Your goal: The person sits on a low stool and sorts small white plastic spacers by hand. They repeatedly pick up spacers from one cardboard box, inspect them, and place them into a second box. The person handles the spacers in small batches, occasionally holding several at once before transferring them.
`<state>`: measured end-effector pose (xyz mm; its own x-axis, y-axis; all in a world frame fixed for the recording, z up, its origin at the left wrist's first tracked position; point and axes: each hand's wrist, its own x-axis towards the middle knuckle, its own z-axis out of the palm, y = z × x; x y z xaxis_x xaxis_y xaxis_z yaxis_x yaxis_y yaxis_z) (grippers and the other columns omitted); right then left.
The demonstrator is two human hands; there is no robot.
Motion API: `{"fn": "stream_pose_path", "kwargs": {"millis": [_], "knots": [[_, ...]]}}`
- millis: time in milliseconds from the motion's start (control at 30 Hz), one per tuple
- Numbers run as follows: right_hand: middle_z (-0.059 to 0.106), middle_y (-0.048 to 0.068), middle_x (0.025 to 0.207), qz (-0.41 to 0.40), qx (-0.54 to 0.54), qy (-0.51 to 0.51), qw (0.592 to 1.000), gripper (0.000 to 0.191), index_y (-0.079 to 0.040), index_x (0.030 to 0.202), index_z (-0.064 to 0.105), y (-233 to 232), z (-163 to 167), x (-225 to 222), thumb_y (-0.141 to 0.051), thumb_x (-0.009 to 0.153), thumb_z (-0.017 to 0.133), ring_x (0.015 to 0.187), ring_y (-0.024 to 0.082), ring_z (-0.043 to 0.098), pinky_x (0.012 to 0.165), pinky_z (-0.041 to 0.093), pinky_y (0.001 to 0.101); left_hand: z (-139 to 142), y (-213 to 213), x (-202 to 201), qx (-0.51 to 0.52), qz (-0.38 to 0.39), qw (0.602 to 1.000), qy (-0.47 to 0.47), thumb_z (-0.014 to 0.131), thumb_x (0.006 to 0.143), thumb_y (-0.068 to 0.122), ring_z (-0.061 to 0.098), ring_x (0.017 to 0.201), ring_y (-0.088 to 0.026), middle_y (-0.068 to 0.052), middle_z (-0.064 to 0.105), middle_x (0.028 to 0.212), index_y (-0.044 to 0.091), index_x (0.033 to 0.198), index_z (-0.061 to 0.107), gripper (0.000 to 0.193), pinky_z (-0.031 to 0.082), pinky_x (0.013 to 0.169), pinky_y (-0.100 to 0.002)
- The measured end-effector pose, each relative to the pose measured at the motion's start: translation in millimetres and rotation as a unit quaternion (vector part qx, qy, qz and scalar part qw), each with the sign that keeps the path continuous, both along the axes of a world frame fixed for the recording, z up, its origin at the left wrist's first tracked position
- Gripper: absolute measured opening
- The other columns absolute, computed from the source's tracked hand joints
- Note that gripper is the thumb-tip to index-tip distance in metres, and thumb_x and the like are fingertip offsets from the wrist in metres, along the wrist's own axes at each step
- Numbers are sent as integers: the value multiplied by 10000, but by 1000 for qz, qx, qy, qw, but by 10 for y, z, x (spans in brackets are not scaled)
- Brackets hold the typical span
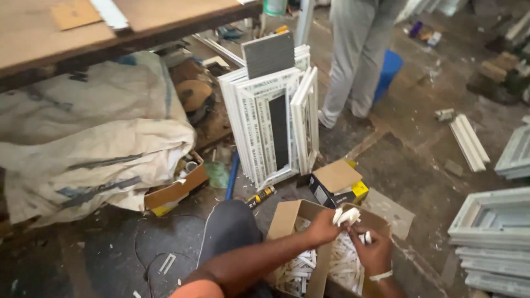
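An open cardboard box (287,218) on the floor in front of me is full of small white plastic pieces (346,264). My left hand (324,227) is over the box and grips a few white pieces (348,214) at its fingertips. My right hand (374,251), with a white band on the wrist, is just to the right, fingers closed around another white piece (367,238). My knee in dark trousers (229,229) is left of the box.
White window frames (273,124) lean upright ahead. A small dark box with a yellow side (338,187) lies beside them. A person in grey trousers (359,55) stands behind. Large sacks (94,138) fill the left under a wooden bench (83,33). More frames (491,237) stack at right.
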<state>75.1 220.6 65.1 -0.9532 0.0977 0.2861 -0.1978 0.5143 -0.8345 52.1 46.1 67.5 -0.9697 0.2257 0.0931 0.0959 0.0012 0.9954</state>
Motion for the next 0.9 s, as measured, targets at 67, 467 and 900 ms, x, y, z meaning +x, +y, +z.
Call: {"fn": "stream_pose_path", "kwargs": {"millis": [67, 467, 900], "knots": [[785, 43, 813, 88, -2, 81, 993, 167, 11, 892, 780, -8, 43, 189, -111, 796, 840, 763, 38, 671, 670, 526, 224, 130, -59, 346, -19, 37, 999, 26, 707, 986, 115, 695, 971, -128, -120, 776, 1067, 46, 1182, 730, 209, 555, 872, -345], [744, 107, 823, -22, 15, 178, 984, 162, -40, 902, 750, 59, 505, 1867, -103, 783, 839, 697, 156, 710, 652, 522, 299, 1122, 152, 2092, -130, 50, 973, 185, 620, 845, -13, 684, 1096, -379, -206, 717, 1138, 113, 1317, 665, 490, 557, 931, -424], [692, 244, 1194, -123, 171, 348, 914, 516, -64, 1190, 667, -116, 733, 1964, -56, 676, 714, 1109, 437, 651, 913, 533, 490, 1201, 376, 1840, -141, 46, 947, 287, 687, 813, 1, 622, 1010, -475, -262, 674, 1080, 76, 1346, 572, 551, 519, 846, -527]]}}
